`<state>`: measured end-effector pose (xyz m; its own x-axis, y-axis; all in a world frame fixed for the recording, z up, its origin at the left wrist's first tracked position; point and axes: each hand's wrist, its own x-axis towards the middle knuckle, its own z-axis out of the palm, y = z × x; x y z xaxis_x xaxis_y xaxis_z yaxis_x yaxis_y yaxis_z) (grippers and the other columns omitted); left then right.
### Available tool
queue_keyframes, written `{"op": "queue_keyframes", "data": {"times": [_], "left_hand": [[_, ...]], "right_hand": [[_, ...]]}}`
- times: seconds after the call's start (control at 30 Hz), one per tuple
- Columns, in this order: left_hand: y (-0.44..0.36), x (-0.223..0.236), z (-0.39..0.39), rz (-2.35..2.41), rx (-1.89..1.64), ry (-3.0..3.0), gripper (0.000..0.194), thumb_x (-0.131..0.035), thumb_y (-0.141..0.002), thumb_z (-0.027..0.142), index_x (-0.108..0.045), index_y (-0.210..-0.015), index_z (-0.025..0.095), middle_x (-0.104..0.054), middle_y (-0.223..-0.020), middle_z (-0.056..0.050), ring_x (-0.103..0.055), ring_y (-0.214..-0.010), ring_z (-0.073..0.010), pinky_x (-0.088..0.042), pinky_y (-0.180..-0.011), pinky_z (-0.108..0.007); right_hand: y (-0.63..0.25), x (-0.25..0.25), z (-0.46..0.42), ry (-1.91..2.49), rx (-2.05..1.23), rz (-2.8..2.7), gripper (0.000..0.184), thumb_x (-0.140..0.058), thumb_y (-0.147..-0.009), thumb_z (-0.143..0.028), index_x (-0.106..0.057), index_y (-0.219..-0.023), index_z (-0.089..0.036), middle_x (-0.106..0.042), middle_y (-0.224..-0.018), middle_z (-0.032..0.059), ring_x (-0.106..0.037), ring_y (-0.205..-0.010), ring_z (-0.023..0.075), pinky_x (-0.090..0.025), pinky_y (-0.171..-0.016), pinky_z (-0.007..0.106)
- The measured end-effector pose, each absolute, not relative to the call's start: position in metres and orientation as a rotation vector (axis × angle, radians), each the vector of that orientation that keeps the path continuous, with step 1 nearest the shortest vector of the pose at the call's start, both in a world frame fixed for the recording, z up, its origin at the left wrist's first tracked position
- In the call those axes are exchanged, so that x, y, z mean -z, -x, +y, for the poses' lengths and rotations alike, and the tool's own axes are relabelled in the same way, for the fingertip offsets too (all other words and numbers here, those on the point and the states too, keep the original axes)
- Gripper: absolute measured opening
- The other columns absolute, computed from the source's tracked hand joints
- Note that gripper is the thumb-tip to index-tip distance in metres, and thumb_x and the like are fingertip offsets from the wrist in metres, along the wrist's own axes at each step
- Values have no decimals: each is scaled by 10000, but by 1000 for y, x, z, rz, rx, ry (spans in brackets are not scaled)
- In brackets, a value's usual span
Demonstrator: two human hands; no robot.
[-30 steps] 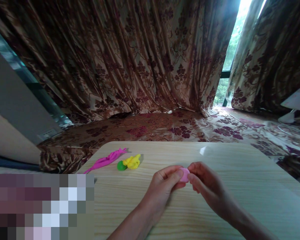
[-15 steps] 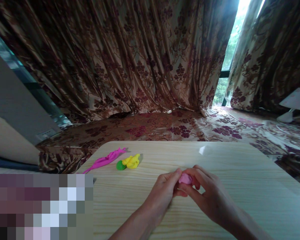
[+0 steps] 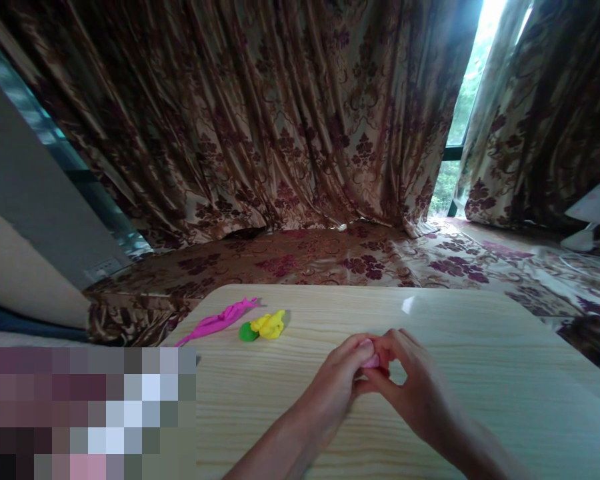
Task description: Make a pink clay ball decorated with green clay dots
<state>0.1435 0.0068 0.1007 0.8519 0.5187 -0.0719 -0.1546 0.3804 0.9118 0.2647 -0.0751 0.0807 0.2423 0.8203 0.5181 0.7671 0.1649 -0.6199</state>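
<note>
A small lump of light pink modelling clay (image 3: 372,361) is pinched between my two hands, above the right half of the pale wooden table (image 3: 260,413). My left hand (image 3: 347,363) is closed on it, its thumb lying over the top. From the other side, the fingertips and thumb of my right hand (image 3: 405,367) grip the lump, with a gap between thumb and forefinger. Fingers cover most of the clay. Away to the left lie a yellow clay lump (image 3: 270,325), a green clay piece (image 3: 249,332) touching it, and a long magenta clay strip (image 3: 220,321).
Beyond the table's far edge is a ledge covered with patterned cloth (image 3: 320,257), with long curtains (image 3: 280,120) behind it. A white lamp (image 3: 595,207) stands at the far right. The lower left corner is blurred into blocks.
My left thumb has moved onto the pink clay and my hands have closed in, so less of the lump shows. The view has shifted slightly; the other clay pieces lie as before.
</note>
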Motion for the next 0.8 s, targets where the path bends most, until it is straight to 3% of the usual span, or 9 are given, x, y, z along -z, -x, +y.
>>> {"op": "queue_keyframes", "data": {"times": [0.1, 0.17, 0.33, 0.53, 0.63, 0.73, 0.8], "left_hand": [[-154, -97, 4, 430, -525, -970, 239, -544, -823, 333, -632, -845, 112, -574, -754, -48, -519, -720, -134, -416, -680, -254], [-162, -94, 0, 470, -572, -898, 220, -576, -798, 295, -637, -888, 104, -584, -752, -51, -519, -703, -129, -421, -672, -256], [-173, -94, -21, 313, -442, -784, 138, -576, -722, 105, -667, -826, 103, -569, -676, -18, -508, -673, -105, -423, -756, -261], [-169, -98, -9, 103, -363, -456, 371, -449, -863, 414, -620, -1093, 178, -587, -1163, -81, -511, -1112, -203, -350, -972, -322], [-166, -80, 4, 113, -429, -398, 386, -434, -860, 456, -639, -1066, 201, -572, -1224, -64, -429, -1234, -231, -305, -1024, -357], [-163, -67, 6, 99, -443, -453, 387, -411, -869, 449, -614, -1124, 240, -559, -1260, -41, -397, -1268, -250, -297, -1031, -398], [-160, -71, 6, 113, -392, -442, 408, -383, -885, 413, -594, -1156, 194, -573, -1242, -66, -383, -1279, -246, -296, -1040, -405]], "right_hand": [[-265, -86, -77, 1528, -104, -1565, 114, -587, -788, -123, -521, -756, -209, -530, -719, -10, -507, -748, 171, -423, -683, 308], [-268, -90, -76, 1446, -124, -1515, 45, -556, -836, -180, -553, -860, -219, -567, -807, 6, -536, -815, 174, -446, -744, 315], [-286, -91, -62, 1543, 84, -1257, 312, -389, -932, -305, -442, -1233, -242, -497, -1227, 69, -465, -1149, 212, -384, -975, 404], [-264, -73, -65, 1675, 284, -1430, 474, -361, -923, -312, -310, -1383, -205, -295, -1453, 100, -219, -1347, 294, -242, -1065, 546], [-226, -82, -61, 1630, 258, -1698, 600, -448, -879, -307, -236, -1425, -181, -228, -1495, 75, -149, -1370, 307, -223, -1078, 554], [-212, -99, -39, 1607, 300, -1646, 555, -438, -878, -287, -281, -1408, -238, -298, -1470, 32, -147, -1376, 278, -250, -1077, 530], [-221, -104, -24, 1622, 326, -1544, 514, -390, -906, -286, -286, -1403, -203, -313, -1461, 54, -125, -1382, 255, -242, -1087, 512]]}}
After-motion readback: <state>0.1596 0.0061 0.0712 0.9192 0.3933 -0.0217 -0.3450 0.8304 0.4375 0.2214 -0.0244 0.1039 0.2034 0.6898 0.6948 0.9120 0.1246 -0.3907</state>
